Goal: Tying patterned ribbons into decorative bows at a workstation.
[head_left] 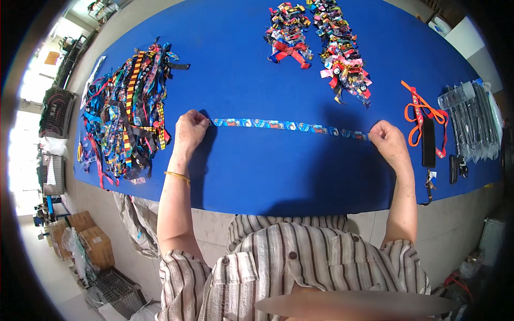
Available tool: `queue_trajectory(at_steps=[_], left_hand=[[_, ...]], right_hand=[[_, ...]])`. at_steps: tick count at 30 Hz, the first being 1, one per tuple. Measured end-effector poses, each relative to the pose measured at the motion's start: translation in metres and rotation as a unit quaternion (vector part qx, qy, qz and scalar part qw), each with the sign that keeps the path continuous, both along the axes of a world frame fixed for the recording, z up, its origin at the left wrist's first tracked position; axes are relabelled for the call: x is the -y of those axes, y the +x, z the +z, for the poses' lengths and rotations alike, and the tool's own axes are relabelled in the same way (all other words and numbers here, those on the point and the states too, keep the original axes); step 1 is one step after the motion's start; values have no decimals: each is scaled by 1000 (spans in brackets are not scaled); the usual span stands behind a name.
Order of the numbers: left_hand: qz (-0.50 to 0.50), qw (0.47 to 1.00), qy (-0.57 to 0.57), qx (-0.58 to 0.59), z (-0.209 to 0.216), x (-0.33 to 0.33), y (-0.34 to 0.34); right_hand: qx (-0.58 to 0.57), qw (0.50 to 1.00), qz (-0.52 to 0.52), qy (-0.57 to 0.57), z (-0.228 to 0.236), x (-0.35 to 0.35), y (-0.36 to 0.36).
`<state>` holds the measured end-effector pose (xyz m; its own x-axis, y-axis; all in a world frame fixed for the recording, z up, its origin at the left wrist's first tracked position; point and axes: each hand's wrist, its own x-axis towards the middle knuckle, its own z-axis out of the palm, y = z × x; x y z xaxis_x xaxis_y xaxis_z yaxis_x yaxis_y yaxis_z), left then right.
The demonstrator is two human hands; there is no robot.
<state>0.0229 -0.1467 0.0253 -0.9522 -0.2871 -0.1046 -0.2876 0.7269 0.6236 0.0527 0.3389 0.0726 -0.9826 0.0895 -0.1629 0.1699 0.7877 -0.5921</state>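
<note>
A light-blue printed ribbon strip (pixel 276 124) is stretched nearly straight between my two hands, above the blue table. My left hand (pixel 191 130) pinches its left end, fingers closed. At the other end my right hand (pixel 386 140) pinches the strip between thumb and fingers. Left of my left hand lies a big heap of patterned ribbon strips (pixel 131 107) in many colours. Farther away are a smaller bundle of knotted ribbons (pixel 289 29) with red pieces on top and a longer bundle of ribbons (pixel 342 48).
On the blue table (pixel 241 176), to the right, lie an orange cord (pixel 411 107), a long black case (pixel 428 142), keys (pixel 430 182) and several plastic-wrapped packs (pixel 474 123). Cardboard boxes (pixel 88 238) and wire baskets (pixel 120 291) stand on the floor at left.
</note>
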Motion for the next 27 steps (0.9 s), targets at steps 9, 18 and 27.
queue_trajectory(at_steps=[9,18,27], left_hand=[[16,993,-77,-85,13,-12,13],[-132,971,-50,-192,12,-60,34],[-243,945,-69,-207,17,-95,31]], right_hand=[[-132,973,0,191,23,23,8],[-230,927,294,-35,-15,152,-29],[-191,918,346,20,-42,194,-60]])
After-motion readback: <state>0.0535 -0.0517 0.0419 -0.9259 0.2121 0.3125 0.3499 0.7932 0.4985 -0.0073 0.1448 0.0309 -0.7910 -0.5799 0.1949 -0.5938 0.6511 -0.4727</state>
